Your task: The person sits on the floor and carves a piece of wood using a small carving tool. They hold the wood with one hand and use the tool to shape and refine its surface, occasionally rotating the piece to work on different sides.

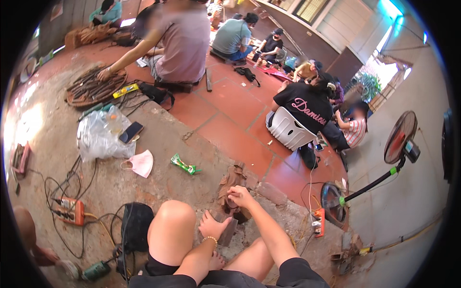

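The left hand [213, 225] is spread, fingers apart, beside the lower part of a reddish-brown carved wooden piece [232, 179], while the right hand [240, 197] is curled in at the piece's near part; whether a slim tool is pinched there cannot be told. A wooden block [227, 235] is seen just below the carving, between the hands and the bare foot. The piece is set low between the knees, probably so that it can be steadied from one side and worked from the other – the firm concrete ground [192, 139] presumably serving as its support. To the left of the hands, an orange power strip [70, 211] is kept well apart, likely so that its cables stay clear. Farther ahead, a round tray [72, 99] of slender tools is reached into by a co-worker's hand [103, 74]. Pink script is carried on the back of a black T-shirt [300, 106] ahead and to the right; on a green wrapper [183, 164] – nearer, ahead-left – the print is too small to be made out.
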The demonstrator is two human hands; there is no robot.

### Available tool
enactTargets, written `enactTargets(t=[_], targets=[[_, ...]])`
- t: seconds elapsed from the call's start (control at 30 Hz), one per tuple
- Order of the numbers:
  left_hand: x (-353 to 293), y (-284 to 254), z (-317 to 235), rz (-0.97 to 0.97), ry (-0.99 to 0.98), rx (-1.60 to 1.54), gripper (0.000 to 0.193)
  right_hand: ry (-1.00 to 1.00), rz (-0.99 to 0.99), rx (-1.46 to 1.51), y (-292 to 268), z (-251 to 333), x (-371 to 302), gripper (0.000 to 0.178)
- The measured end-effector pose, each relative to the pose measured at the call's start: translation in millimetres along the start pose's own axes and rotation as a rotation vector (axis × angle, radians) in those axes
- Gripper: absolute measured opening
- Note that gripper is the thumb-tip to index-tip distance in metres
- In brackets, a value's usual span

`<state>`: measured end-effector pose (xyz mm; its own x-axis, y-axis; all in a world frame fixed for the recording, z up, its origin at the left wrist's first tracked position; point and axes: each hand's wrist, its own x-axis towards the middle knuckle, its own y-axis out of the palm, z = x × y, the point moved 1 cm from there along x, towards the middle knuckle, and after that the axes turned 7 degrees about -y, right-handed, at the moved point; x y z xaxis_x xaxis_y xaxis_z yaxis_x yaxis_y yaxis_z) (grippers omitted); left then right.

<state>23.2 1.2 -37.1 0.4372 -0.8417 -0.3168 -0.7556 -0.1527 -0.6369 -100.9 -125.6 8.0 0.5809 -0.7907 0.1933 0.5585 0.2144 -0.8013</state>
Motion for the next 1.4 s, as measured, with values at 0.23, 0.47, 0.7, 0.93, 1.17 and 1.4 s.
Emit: enactTargets(t=[0.23,0.47,0.7,0.93,1.17,1.4], targets=[[-2,-17,-4,-0.017,-0.024,-0.006,0.099,0.025,0.249,0.020,-19,25,24,0.010],[4,-17,-2,0.032,-0.020,0.012,0.100,0.543,0.438,0.446,-9,19,2,0.007],[1,-10,-7,-0.032,0.038,0.065,0.099,-0.129,-0.171,-0.068,-18,1,-10,0.010],[8,-22,-3,-0.036,0.073,0.108,0.094,0.166,0.299,0.281,-14,5,-14,0.005],[6,-19,1,-0.092,0.184,0.064,0.094,-0.294,-0.319,0.026,-19,-15,-9,0.011],[2,-9,1,-0.131,0.190,0.052,0.100,0.828,0.184,0.869,-13,14,-31,0.014]])
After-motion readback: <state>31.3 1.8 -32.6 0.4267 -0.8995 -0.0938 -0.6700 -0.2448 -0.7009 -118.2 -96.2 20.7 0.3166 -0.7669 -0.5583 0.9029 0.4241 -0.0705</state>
